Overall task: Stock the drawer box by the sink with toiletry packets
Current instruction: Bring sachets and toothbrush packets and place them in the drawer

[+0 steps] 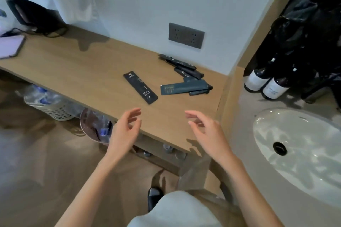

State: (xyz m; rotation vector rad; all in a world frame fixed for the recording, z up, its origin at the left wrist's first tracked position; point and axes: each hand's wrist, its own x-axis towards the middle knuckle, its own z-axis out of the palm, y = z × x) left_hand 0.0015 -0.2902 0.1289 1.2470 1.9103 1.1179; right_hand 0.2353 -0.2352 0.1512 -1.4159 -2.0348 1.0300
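Note:
A long black toothbrush packet (140, 87) lies flat on the wooden counter (77, 64). To its right, by the wall corner, several dark toiletry packets (185, 77) lie in a loose pile, a teal one (182, 88) on top at the front. My left hand (125, 131) and my right hand (204, 131) hover over the counter's near edge, palms facing each other, fingers relaxed, holding nothing. No drawer box is in view.
A white sink (299, 149) sits to the right, with two dark bottles (265, 83) and black bags behind it. A grey wall socket (186, 35) is above the packets. A phone (11, 46) lies at far left. Under the counter stand a basket (53, 108) and shelf items.

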